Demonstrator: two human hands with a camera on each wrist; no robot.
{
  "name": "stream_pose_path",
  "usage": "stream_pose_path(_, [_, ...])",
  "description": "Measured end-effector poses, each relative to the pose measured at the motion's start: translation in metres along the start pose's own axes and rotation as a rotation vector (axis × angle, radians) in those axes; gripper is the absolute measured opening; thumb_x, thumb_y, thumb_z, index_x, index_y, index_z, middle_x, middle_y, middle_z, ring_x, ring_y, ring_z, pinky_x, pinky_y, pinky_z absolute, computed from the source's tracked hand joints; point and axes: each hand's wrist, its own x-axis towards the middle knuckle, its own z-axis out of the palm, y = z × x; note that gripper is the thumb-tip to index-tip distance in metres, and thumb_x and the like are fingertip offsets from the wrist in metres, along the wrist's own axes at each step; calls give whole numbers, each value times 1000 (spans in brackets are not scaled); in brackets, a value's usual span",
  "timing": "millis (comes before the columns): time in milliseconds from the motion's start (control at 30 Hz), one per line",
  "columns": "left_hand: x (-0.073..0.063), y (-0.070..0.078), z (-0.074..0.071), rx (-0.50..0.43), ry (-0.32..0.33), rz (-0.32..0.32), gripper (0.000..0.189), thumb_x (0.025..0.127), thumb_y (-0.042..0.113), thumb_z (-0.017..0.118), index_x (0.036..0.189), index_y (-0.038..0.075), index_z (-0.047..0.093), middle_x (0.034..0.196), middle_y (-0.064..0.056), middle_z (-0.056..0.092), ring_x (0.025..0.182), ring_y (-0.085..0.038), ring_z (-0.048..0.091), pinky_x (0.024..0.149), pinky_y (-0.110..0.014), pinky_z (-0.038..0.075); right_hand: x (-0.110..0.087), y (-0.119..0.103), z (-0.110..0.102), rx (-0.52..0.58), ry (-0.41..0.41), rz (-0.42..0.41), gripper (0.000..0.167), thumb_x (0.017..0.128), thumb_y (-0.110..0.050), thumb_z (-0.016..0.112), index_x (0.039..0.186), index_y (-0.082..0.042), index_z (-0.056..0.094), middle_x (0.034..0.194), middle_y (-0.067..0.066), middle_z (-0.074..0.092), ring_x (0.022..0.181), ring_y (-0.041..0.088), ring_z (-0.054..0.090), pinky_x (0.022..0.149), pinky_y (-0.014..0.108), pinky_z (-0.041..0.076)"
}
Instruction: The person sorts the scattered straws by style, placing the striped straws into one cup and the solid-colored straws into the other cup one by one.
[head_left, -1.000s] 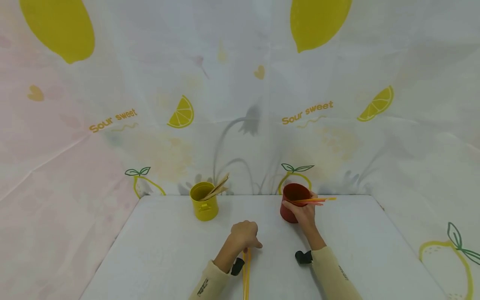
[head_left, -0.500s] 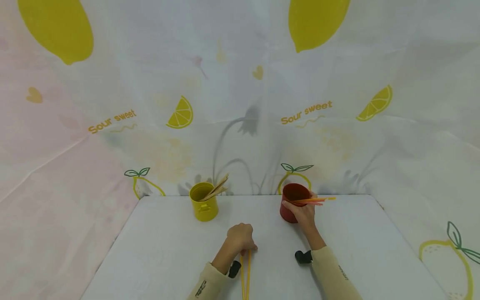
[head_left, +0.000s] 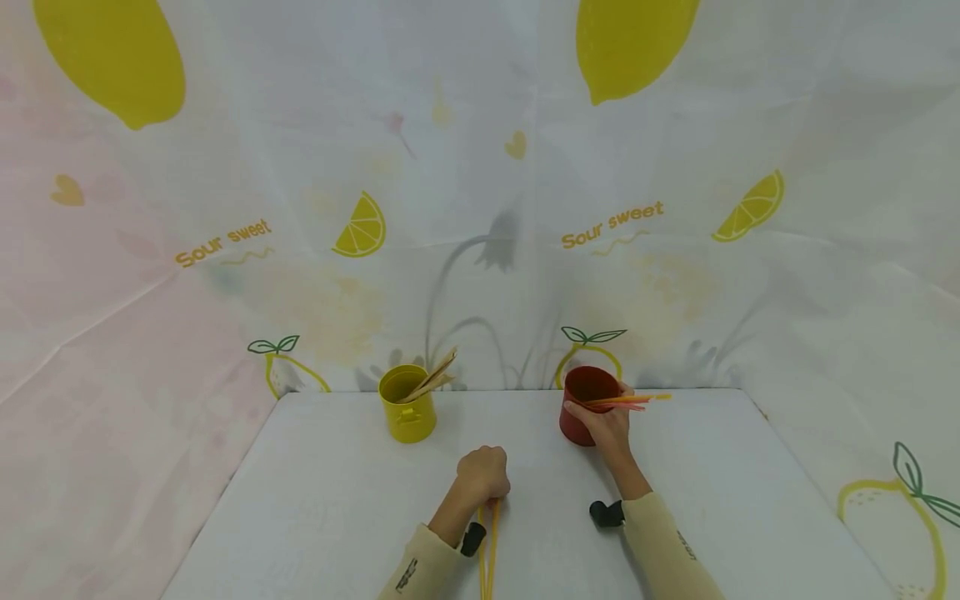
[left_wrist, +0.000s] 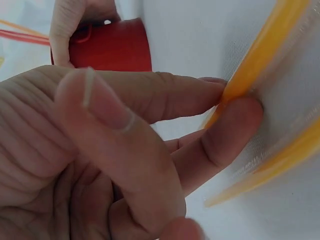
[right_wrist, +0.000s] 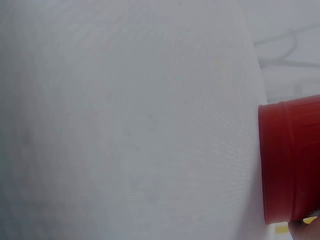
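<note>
Two thin orange straws (head_left: 493, 542) lie lengthwise on the white table, running toward the near edge. Over their far ends is my left hand (head_left: 482, 473). In the left wrist view, two fingertips (left_wrist: 235, 115) pinch one orange straw (left_wrist: 265, 47), while the thumb stands apart; a second straw (left_wrist: 270, 172) lies beside it. My right hand (head_left: 611, 425) grips the side of a red can (head_left: 573, 421) upright at the back of the table. Several orange and pink straws (head_left: 626, 402) stick out over its rim. The right wrist view shows the red can's wall (right_wrist: 285, 160).
A yellow can (head_left: 411, 421) holding several pale beige sticks (head_left: 435, 379) stands at the back left. Behind the table hangs a lemon-print cloth (head_left: 465, 167). Black wrist mounts (head_left: 606, 514) jut from both sleeves.
My left hand has shifted slightly left and nearer, its thumb now tucked from sight. The straws' far ends have spread apart and moved left. The right hand stays on the red can.
</note>
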Motion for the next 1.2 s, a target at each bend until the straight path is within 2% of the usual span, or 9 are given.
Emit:
stream_pose_path(300, [1, 0, -4, -49, -5, 9, 17, 71, -4, 66, 58, 5, 57, 40, 2, 47, 33, -9, 43, 36, -21, 32, -3, -4, 0, -20, 7, 18, 83, 80, -2, 80, 142, -1, 25, 140, 16, 43, 124, 24, 41, 97, 32, 42])
stream_pose_path(467, [2, 2, -8, -75, 64, 22, 22, 74, 0, 70, 59, 8, 55, 39, 2, 49, 36, -12, 49, 38, -23, 36, -3, -3, 0, -17, 5, 12, 84, 79, -2, 80, 142, -1, 25, 140, 16, 43, 125, 25, 41, 97, 31, 42])
stream_pose_path(633, [-4, 8, -28, -113, 130, 62, 27, 77, 2, 69, 56, 10, 55, 37, 4, 47, 34, -11, 49, 38, -25, 37, -2, -3, 0, -8, 3, 4, 83, 79, -2, 80, 142, 0, 25, 140, 16, 44, 125, 25, 41, 96, 28, 42])
stream_pose_path(767, [-5, 14, -43, -161, 211, 118, 22, 79, 4, 68, 61, 10, 57, 39, 7, 47, 38, -11, 49, 41, -28, 40, -2, -4, 0, -27, 2, 3, 83, 80, -3, 79, 142, -1, 25, 140, 15, 43, 126, 25, 41, 97, 30, 43])
stream_pose_path(900, [-4, 20, -58, -210, 310, 157, 6, 82, 10, 68, 80, 7, 62, 43, 9, 49, 41, -9, 49, 47, -30, 42, -2, -5, 0, -48, 11, 3, 82, 80, -4, 79, 142, -1, 25, 141, 15, 43, 125, 24, 41, 99, 34, 42])
stream_pose_path(1033, [-2, 26, -72, -270, 425, 189, 11, 83, 12, 67, 92, 6, 65, 50, 10, 55, 39, -3, 48, 46, -28, 42, 1, 0, 0, -58, 13, 6, 85, 79, -4, 80, 143, 0, 24, 141, 17, 43, 125, 26, 41, 99, 38, 42])
stream_pose_path(1200, [-3, 34, -90, -373, 540, 208, 12, 86, 14, 67, 97, 9, 66, 68, 4, 69, 40, 1, 49, 44, -26, 42, 10, 21, 0, -46, 34, 1, 87, 77, -7, 84, 142, -3, 26, 140, 14, 44, 125, 24, 42, 99, 34, 41])
